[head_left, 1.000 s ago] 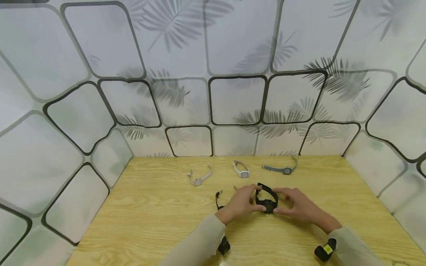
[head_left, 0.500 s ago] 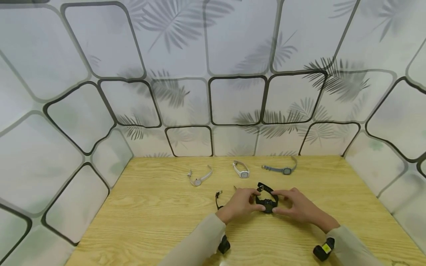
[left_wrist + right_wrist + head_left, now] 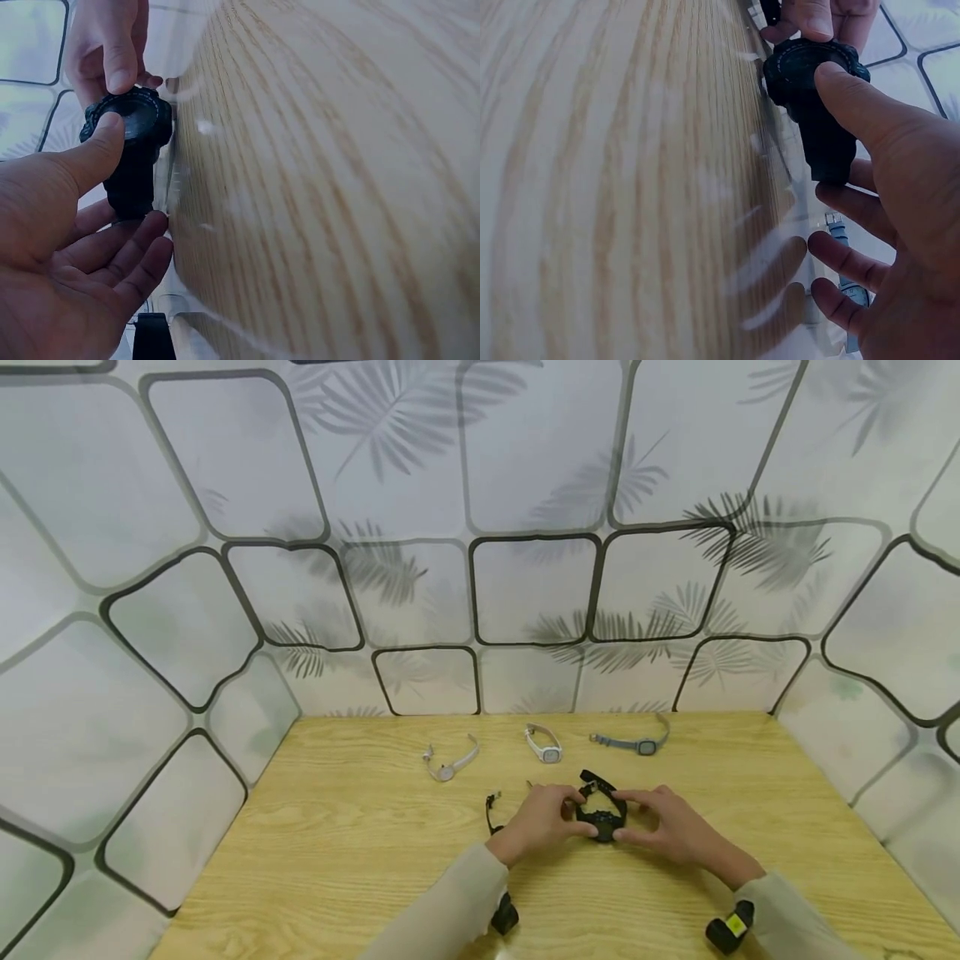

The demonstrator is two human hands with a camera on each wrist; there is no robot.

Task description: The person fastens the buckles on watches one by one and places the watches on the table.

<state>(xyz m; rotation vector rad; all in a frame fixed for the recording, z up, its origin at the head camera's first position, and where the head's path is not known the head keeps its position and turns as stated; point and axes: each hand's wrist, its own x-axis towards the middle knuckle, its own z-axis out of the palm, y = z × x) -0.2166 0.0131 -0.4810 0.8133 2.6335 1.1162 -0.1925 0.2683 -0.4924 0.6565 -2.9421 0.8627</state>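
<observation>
A black wristwatch [image 3: 604, 832] with a round dial stands on the wooden table, its strap looped up behind the dial. My left hand [image 3: 542, 817] pinches it from the left, thumb [image 3: 103, 150] on the dial's edge and fingers at the strap. From the right my right hand [image 3: 673, 828] grips it the same way, with the thumb [image 3: 847, 90] on the dial. The right hand's lower fingers are spread off the watch. Another black watch [image 3: 491, 814] lies beyond my left hand, which partly hides it.
Farther back on the table [image 3: 337, 827] lie a pale thin-strapped watch [image 3: 446, 772], a white watch [image 3: 551, 754] and a blue-grey watch [image 3: 647, 746]. Patterned walls [image 3: 536, 589] enclose the table at the back and both sides. A small black device [image 3: 729, 931] is on each wrist.
My right hand has shifted very slightly left, its index finger a little lower along the strap. The left hand and the other watches have stayed where they were.
</observation>
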